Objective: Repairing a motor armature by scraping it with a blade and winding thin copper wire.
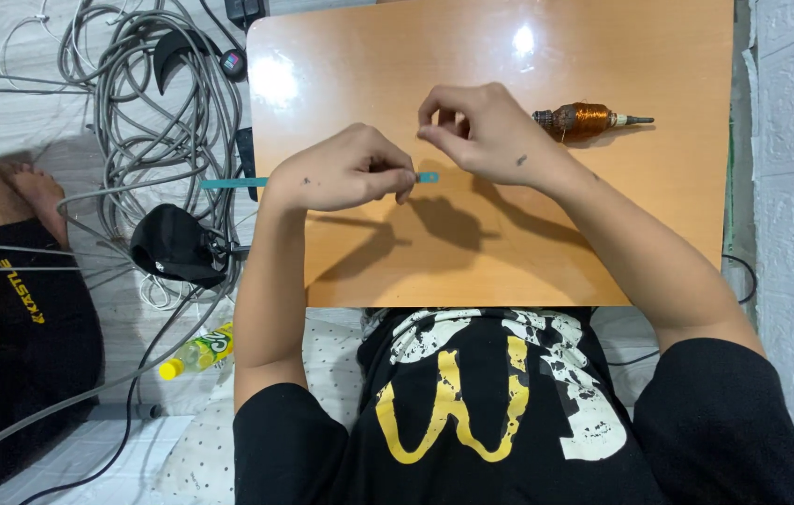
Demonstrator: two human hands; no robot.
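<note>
Between hands: teal strip (pixel 428 177), pinched by left hand (pixel 345 170) and right hand (pixel 483 133).

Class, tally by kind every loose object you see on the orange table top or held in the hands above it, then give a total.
Teal strip, held by the left hand and right hand: 1
Copper-wound motor armature lying on the orange table: 1
Total: 2

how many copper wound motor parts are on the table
1: the copper-wound armature lies on the orange table, just right of the right hand. Another could be hidden under the hands.
</note>
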